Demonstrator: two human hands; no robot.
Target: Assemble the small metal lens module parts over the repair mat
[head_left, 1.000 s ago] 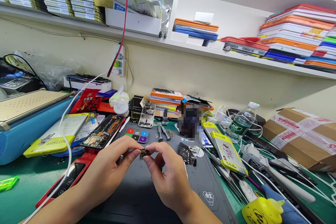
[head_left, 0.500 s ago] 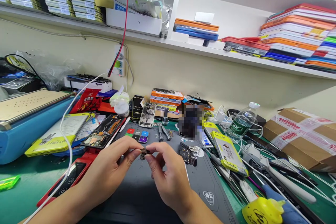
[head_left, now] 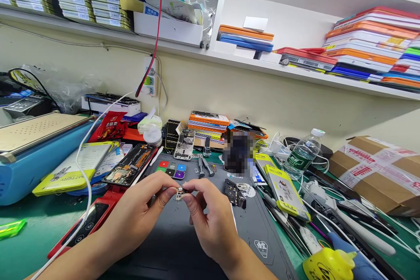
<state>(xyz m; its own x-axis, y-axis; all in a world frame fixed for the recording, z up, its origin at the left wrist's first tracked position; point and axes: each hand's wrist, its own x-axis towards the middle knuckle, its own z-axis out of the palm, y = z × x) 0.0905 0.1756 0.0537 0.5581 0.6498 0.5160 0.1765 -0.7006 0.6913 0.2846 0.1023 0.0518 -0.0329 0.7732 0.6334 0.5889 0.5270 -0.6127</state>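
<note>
Both hands meet above a dark grey mat, pinching a small metallic phone part between them. My left hand grips its left side with thumb and index finger. On its right side, the thumb and index finger of my right hand are closed on it. Beyond the fingers lie a colored square tray and small grey screwdrivers. An opened phone is left of them, and a dark circuit piece rests right of my right hand.
At left are a blue machine and a red device. Battery packs, a water bottle, tools, cables, a yellow bottle and a cardboard box crowd the right. A loose white cable crosses the left side.
The small part between my fingers has tilted and now looks brighter. Both hands have stayed in nearly the same place.
</note>
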